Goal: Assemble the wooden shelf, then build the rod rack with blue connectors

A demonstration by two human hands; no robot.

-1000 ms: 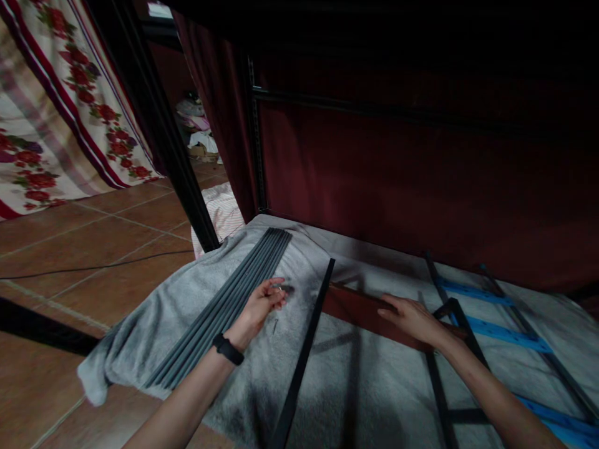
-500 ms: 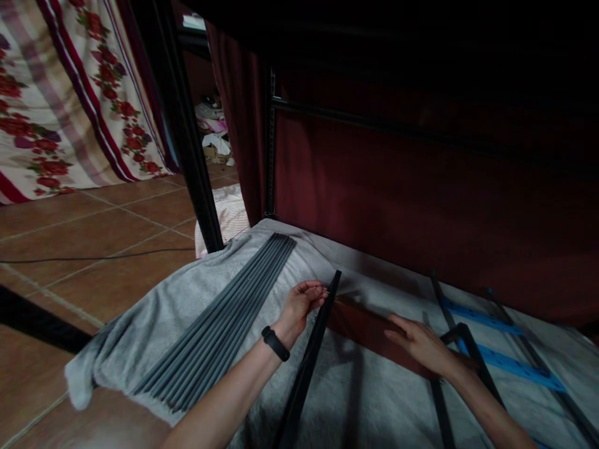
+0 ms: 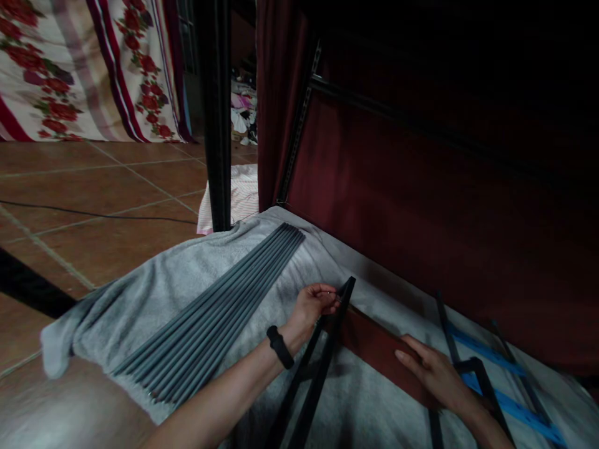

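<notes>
My left hand (image 3: pixel 318 305), with a dark band on its wrist, is pinched at the upper end of a black metal frame (image 3: pixel 322 368). Something small and thin, perhaps metal, is between its fingertips; its kind does not show. A reddish-brown board (image 3: pixel 374 349) runs from that frame toward the right, above a grey blanket (image 3: pixel 369 418). My right hand (image 3: pixel 430 371) grips the board near its right end, fingers over the top edge and thumb along the face.
Several grey rods (image 3: pixel 219 318) lie side by side on the blanket at left. At right are another black frame (image 3: pixel 486 393) and blue slats (image 3: pixel 510 399). A black post (image 3: pixel 218 125) rises behind the rods, and a dark red curtain (image 3: pixel 397 206) hangs at the back.
The view has shifted and tilted. The near black frame has turned, so two of its bars now show. Both hands keep their places, the left at the frame's end, the right on the board.
</notes>
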